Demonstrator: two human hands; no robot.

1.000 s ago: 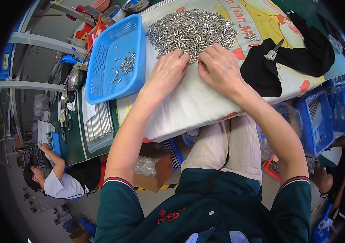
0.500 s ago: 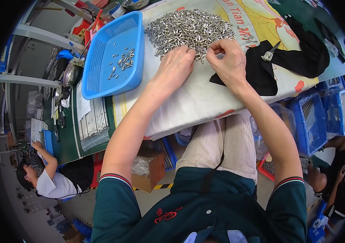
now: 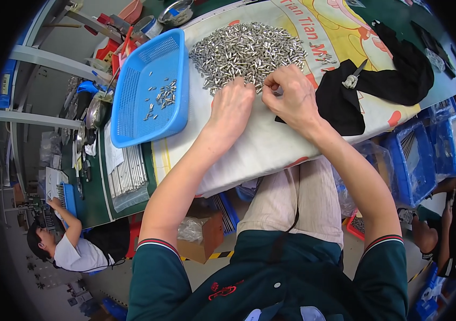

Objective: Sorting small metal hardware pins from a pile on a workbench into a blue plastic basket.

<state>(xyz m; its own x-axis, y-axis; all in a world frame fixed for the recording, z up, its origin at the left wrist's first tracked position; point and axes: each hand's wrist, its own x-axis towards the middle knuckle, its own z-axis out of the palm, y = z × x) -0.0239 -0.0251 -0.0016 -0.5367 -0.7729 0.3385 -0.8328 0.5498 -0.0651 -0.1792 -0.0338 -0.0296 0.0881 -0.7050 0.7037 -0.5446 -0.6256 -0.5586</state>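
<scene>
A broad heap of small silvery metal pins [image 3: 249,51] lies on the cloth-covered table in front of me. At its near edge, my left hand [image 3: 231,107] bends its fingers down and together against the pins; its fingertips are hidden. Just to the right, my right hand [image 3: 293,97] is closed, thumb and forefinger curled into a pinch at the heap's edge. Whatever either hand grips is too small or too covered to see. Left of the heap stands a blue plastic basket [image 3: 183,80] with a scatter of the same pins on its bottom.
Beside my right hand lies a black cloth [image 3: 340,107], with a small blade [image 3: 360,68] wrapped in white at its handle. Bundled metal rods [image 3: 128,174] lie below the basket. Blue crates [image 3: 411,160] stand at lower right. Another person [image 3: 73,249] sits at far left.
My right hand has come closer to my left hand, narrowing the gap between them. The whole view has shifted slightly, so the table sits lower in the picture.
</scene>
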